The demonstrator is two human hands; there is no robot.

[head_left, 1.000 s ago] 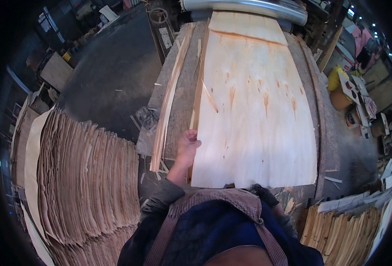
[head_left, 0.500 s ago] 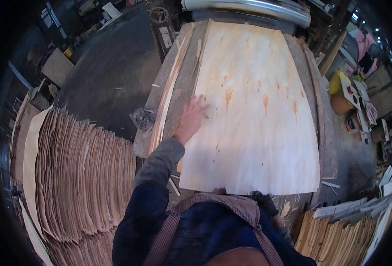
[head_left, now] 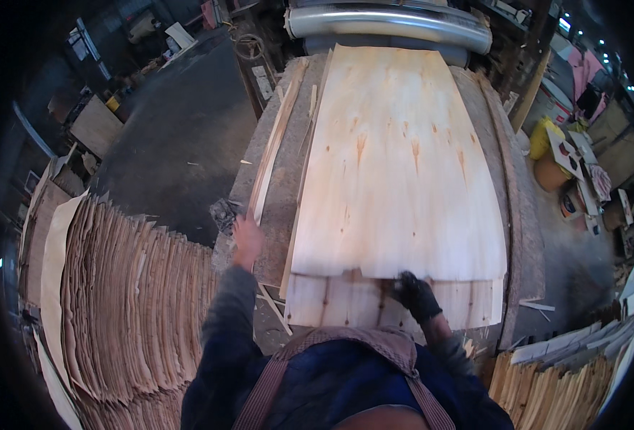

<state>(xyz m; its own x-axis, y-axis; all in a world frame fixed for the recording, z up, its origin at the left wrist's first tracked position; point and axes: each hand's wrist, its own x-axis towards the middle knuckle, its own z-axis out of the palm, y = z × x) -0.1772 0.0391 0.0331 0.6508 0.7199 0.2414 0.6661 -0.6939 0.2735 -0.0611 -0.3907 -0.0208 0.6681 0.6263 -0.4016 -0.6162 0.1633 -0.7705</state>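
Observation:
A large pale veneer sheet [head_left: 396, 186] with brown knot marks lies flat on the worktable [head_left: 274, 193]. Under its near edge shows a second, darker-streaked veneer sheet [head_left: 338, 301]. My right hand [head_left: 417, 296], in a black glove, is at the top sheet's near edge, over the lower sheet; its fingers are dark and smeared, so their grip is unclear. Bare and slightly blurred, my left hand [head_left: 247, 242] is at the table's left side with fingers stretched out. It is nearest to a long narrow wood strip [head_left: 277, 143] and a small dark object [head_left: 224, 215] at the table edge.
Metal rollers [head_left: 389, 25] span the table's far end. A tall stack of brown veneer [head_left: 138, 287] stands at the left. Another stack of lighter wood sheets [head_left: 546, 390] is at lower right. Buckets and boards clutter the right, including an orange-brown bucket [head_left: 550, 174].
The top sheet's near edge has shifted away from me, exposing the lower sheet. My left hand has left the sheet, moving left and nearer. My gloved right hand has come forward into fuller view.

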